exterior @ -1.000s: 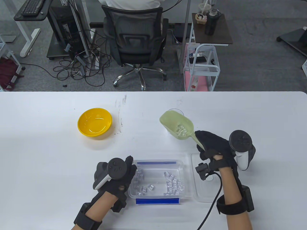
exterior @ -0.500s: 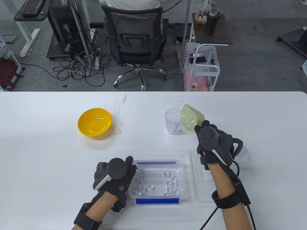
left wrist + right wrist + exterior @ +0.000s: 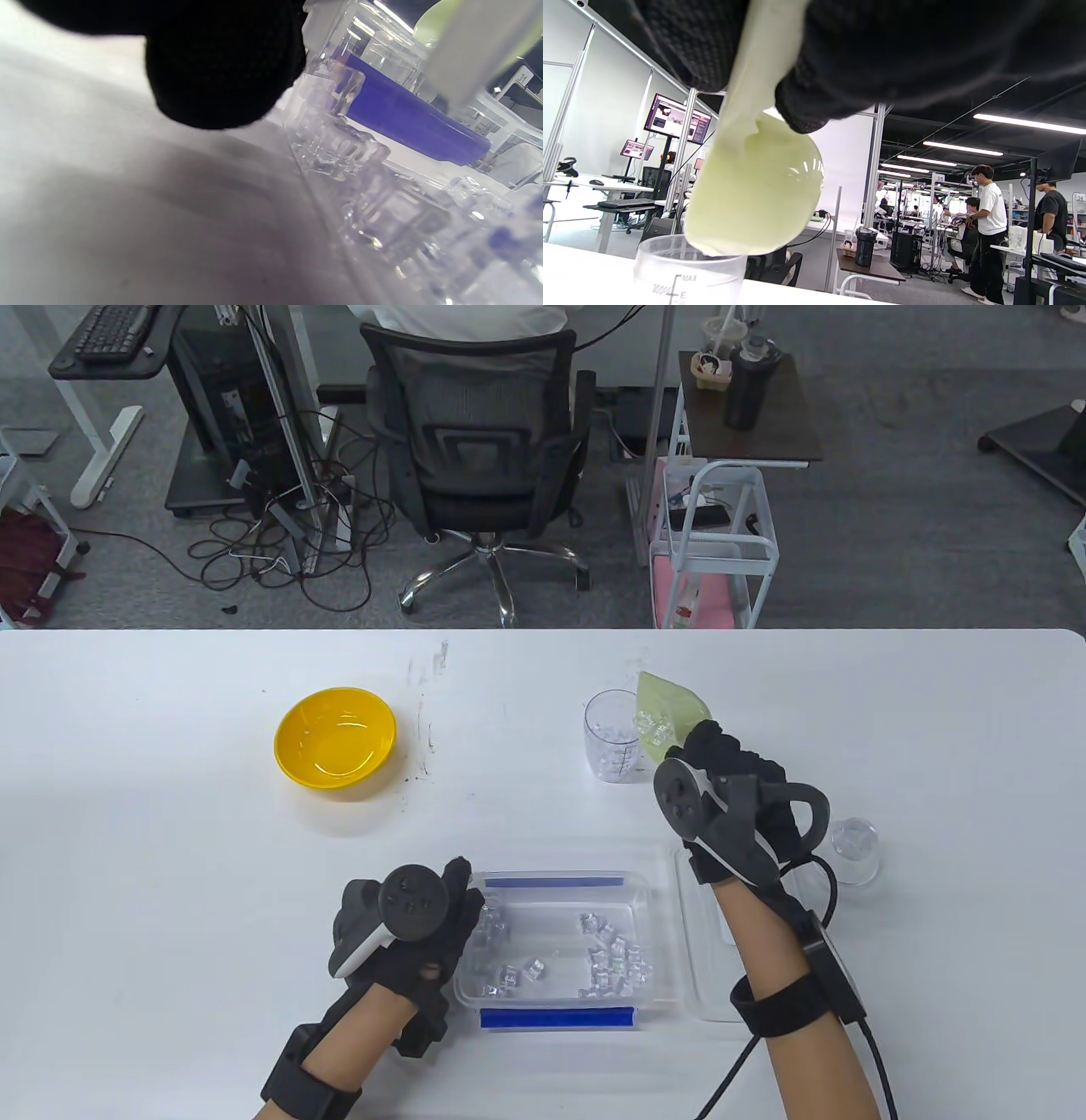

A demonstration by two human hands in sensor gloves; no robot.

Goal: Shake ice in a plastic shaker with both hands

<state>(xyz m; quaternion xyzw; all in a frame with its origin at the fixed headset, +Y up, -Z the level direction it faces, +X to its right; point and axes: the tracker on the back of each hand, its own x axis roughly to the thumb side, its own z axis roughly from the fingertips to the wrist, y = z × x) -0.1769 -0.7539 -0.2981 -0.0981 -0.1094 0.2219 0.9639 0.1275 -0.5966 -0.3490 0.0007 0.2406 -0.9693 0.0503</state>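
A white worktop (image 3: 170, 857) is seen from above. A clear plastic shaker cup (image 3: 612, 735) stands upright just past centre, toward one o'clock, with some ice already inside. A pale green scoop (image 3: 666, 712) is tipped against its rim from the right, its handle gripped in the closed right hand (image 3: 721, 806). At six o'clock, an open ice tub (image 3: 556, 942) is steadied by the left hand (image 3: 407, 916), its fingertips pressed on the tub's left rim; how tightly it is closed cannot be told. The shaker is judged light, thin-walled and rigid, likely slick once wet and cold, so it is best clasped round the middle of its wall. A clear lid-like cap (image 3: 853, 848) rests at four o'clock, a yellow bowl (image 3: 335, 738) at ten o'clock
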